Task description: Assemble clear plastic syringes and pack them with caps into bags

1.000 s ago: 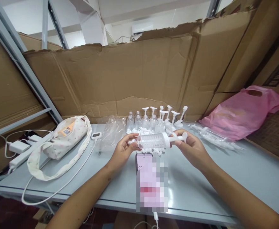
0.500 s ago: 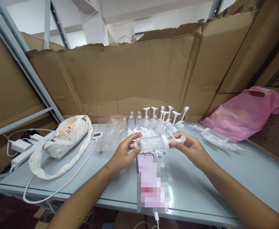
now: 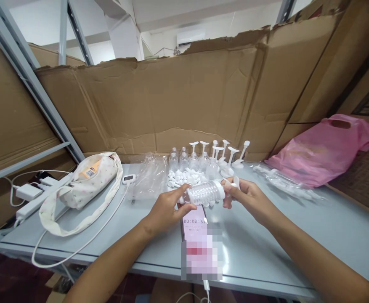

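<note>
A large clear plastic syringe with a ribbed barrel and a white collar lies sideways between my two hands, above the table. My left hand is closed around its narrow end, with thumb and fingers on either side; the tip is partly hidden. At the other end, my right hand grips the white plunger handle just beyond the collar. Behind the syringe lies a heap of small white plastic pieces. Below it is a phone showing a running timer, partly blurred out.
Several clear barrels and white plungers stand at the back, before a cardboard wall. Left are clear plastic bags, a cloth bag, a white cable and a power strip. A pink bag lies right.
The syringe has tilted slightly, and its plunger handle now sticks out less beyond my right fingers. My left hand has shifted a little along the narrow end. The phone's timer digits now show.
</note>
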Motion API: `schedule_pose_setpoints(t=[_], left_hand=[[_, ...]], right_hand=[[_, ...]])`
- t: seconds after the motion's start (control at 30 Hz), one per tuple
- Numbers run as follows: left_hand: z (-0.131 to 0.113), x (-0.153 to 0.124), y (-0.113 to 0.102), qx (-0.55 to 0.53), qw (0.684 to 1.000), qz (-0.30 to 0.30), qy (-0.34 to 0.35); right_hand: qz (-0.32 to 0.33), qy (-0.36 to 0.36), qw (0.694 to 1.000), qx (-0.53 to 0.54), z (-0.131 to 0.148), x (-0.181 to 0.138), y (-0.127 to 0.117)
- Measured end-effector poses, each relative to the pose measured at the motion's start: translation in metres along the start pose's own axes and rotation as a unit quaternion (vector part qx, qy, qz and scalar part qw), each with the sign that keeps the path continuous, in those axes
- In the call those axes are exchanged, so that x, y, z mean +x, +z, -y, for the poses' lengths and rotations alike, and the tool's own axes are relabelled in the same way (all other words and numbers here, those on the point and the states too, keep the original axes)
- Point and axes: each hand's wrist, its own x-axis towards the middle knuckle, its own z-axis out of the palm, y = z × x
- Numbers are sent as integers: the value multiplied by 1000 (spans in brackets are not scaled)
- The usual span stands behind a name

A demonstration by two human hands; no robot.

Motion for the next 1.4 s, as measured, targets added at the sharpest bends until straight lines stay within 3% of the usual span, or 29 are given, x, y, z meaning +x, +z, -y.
schedule_pose_setpoints(t=[0.23,0.33,0.43,0.6,0.7,0.93,1.3,1.4], left_hand=[[7,5,1,31,999,-20,10],[8,9,-14,100,995,-22,18],[12,10,-42,180,983,-30,15],[37,-13,-83,303,942,87,-120],[49,-30,-88,314,936,100,-120],[39,-48,-90,352,933,52,-59],[21,-62,-93,455,886,-80,-23],[18,-58,-94,459,874,-158,-2]], right_hand=[[3,-24,998,54,-12,5,-4],[19,-20,994,105,-16,5,-7],[-12,-28,992,122,-16,6,-12],[-86,-53,982,158,-10,9,-22],[-100,-55,981,154,-9,9,-23],[-89,-39,986,136,-19,10,-17],[-122,-34,980,151,-25,14,-18],[-127,-31,981,146,-26,15,-18]])
